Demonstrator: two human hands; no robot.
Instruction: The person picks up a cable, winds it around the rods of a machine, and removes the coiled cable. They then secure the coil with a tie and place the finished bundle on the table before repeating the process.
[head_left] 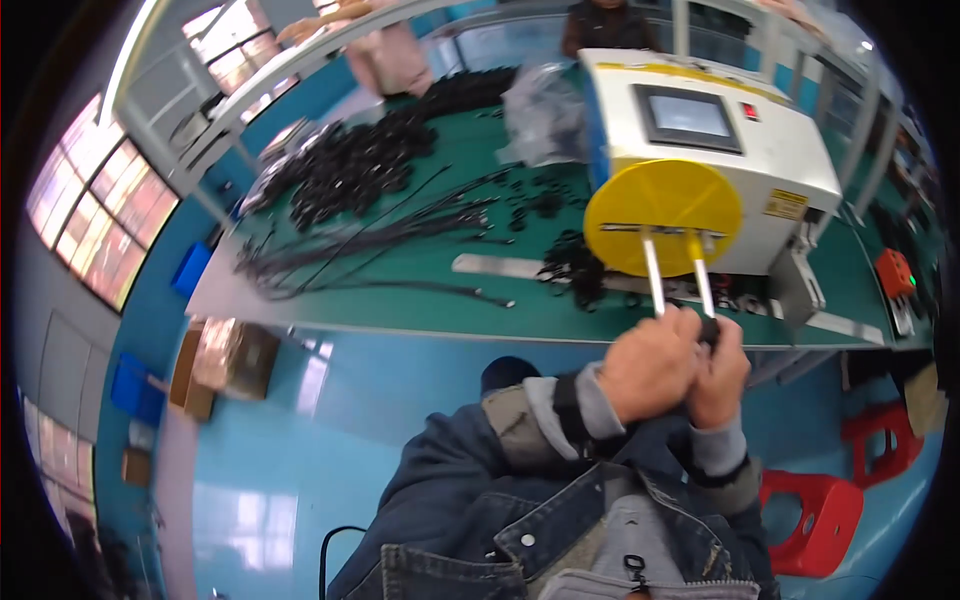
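Both my hands are together in front of a winding machine, a white box with a screen and a yellow disc. Two pale rods, a left rod and a right rod, stick out from the disc toward me. My left hand is closed at the end of the left rod; its fingertips hide what they hold. Pressed beside it, my right hand closes round a small black piece at the tip of the right rod. The lower part of that piece is covered by my fingers.
Long black cables lie on the green table, with a heap of black coils behind. Loose black bands and a clear plastic bag are left of the machine. Red stools stand at right, cardboard boxes at left. People are across the table.
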